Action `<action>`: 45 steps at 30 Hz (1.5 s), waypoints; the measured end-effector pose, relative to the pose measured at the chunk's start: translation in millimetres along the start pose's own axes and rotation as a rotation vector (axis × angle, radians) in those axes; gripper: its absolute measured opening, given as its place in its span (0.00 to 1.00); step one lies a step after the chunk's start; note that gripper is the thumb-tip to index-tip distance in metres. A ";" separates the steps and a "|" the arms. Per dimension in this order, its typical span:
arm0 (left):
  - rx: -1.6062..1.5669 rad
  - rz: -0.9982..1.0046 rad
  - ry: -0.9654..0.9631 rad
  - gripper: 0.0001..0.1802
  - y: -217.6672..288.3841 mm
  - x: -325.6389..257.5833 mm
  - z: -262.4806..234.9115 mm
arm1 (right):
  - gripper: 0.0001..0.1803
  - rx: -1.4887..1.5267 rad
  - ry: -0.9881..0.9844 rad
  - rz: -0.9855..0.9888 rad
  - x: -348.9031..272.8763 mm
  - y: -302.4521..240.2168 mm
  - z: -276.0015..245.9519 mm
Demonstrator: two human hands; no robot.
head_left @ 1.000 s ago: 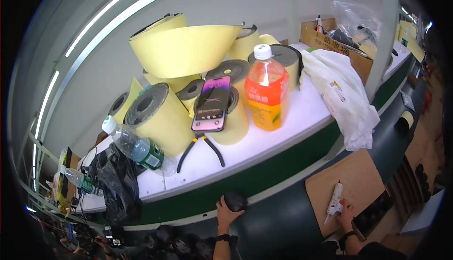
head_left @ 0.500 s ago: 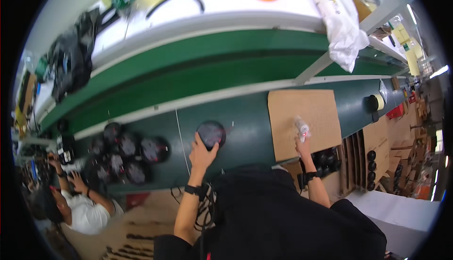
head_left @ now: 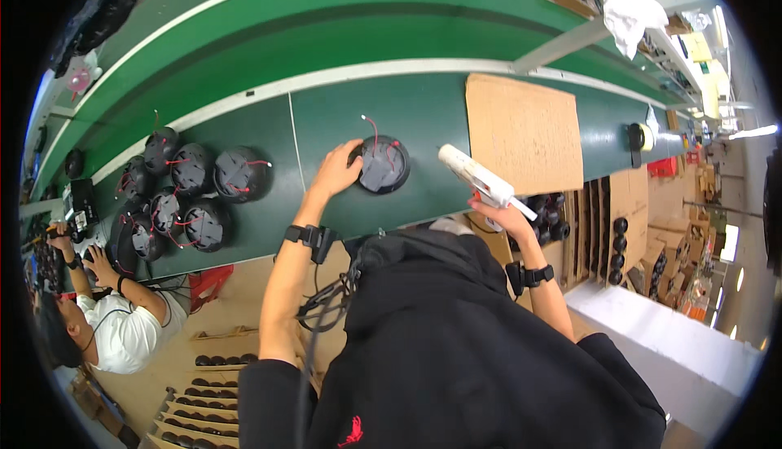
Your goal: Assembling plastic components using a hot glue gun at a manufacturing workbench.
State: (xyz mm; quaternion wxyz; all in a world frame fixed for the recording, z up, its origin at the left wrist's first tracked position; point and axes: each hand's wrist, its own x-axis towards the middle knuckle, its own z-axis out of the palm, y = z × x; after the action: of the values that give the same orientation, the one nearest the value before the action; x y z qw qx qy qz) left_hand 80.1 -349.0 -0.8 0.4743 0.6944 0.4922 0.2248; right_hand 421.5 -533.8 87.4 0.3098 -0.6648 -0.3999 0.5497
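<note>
A black round plastic housing [head_left: 384,169] lies on the green bench [head_left: 326,115], its inner side up, with thin red wires rising from it to a small white connector. My left hand [head_left: 336,172] grips the housing by its left rim. In my right hand [head_left: 503,214] is a white hot glue gun [head_left: 479,176], held by its handle, its nozzle end tilted up and left toward the housing without touching it. From its rear end a white stick protrudes.
Several similar black housings [head_left: 191,170] with red wires cluster at the left. A flat cardboard sheet [head_left: 525,131] lies at the right. A co-worker [head_left: 134,327] works at the far left. A tape roll [head_left: 643,137] sits farther right, and a shelf post [head_left: 562,46] slants above the bench.
The glue gun has come off the cardboard, moving left toward the housing. My left hand still holds the housing. The view has tilted down, showing less of the upper shelf.
</note>
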 end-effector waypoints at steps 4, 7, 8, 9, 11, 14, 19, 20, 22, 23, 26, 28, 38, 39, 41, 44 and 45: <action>0.014 -0.141 -0.256 0.28 16.9 -24.3 6.9 | 0.13 -0.385 0.105 -0.269 -11.0 -14.1 28.2; -0.011 -0.192 -0.356 0.31 0.3 -37.5 13.3 | 0.15 -0.264 0.055 -0.244 -15.1 -24.7 41.7; -0.114 -0.162 -0.294 0.31 -5.9 -39.5 14.5 | 0.17 -0.348 -0.048 -0.326 -15.5 -32.8 43.5; -0.221 -0.128 -0.235 0.31 -5.8 -39.8 17.6 | 0.19 -0.436 -0.148 -0.405 -16.7 -36.8 44.4; -0.506 -0.041 -0.227 0.28 -6.2 -34.9 22.0 | 0.20 -0.484 -0.267 -0.504 -12.7 -33.4 48.5; -0.669 -0.073 -0.293 0.22 10.2 -21.4 18.7 | 0.19 -0.631 -0.280 -0.468 -15.6 -35.5 62.9; -0.693 -0.035 -0.437 0.12 6.8 7.8 30.3 | 0.20 -0.714 -0.206 -0.470 -14.2 -25.9 66.3; -0.678 -0.032 -0.377 0.12 4.1 6.8 26.2 | 0.20 -0.743 -0.208 -0.502 -12.0 -25.9 69.8; -0.667 -0.058 -0.304 0.11 4.0 9.4 30.5 | 0.21 -0.782 -0.189 -0.543 -9.6 -26.4 73.6; -0.651 -0.075 -0.229 0.11 4.5 9.9 32.9 | 0.21 -0.778 -0.190 -0.534 -9.2 -27.2 75.2; -0.630 -0.112 -0.138 0.10 12.3 10.6 42.2 | 0.20 -0.829 -0.182 -0.517 -9.3 -26.5 77.9; -0.644 -0.128 -0.042 0.08 13.2 12.0 48.5 | 0.19 -0.867 -0.158 -0.527 -5.3 -25.6 79.3; -0.620 -0.141 0.001 0.07 15.6 7.1 47.5 | 0.18 -0.907 -0.209 -0.512 4.8 -39.3 78.7; -0.612 -0.150 -0.004 0.08 16.6 7.6 47.5 | 0.18 -0.911 -0.211 -0.510 6.0 -41.5 77.9; -0.607 -0.159 -0.002 0.08 18.3 8.4 47.4 | 0.18 -0.920 -0.218 -0.512 8.3 -45.2 76.3; -0.594 -0.140 -0.009 0.08 22.5 9.2 46.2 | 0.17 -0.935 -0.264 -0.471 12.0 -48.3 74.5; -0.591 -0.141 -0.014 0.08 22.1 8.8 46.1 | 0.17 -0.954 -0.274 -0.463 12.6 -49.9 75.1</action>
State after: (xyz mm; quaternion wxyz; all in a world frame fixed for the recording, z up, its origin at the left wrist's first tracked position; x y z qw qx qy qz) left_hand 130.1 -362.6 -3.4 0.6737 0.4919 0.4492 0.3199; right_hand 339.4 -500.5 108.5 0.0319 -0.5485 -0.7774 0.3064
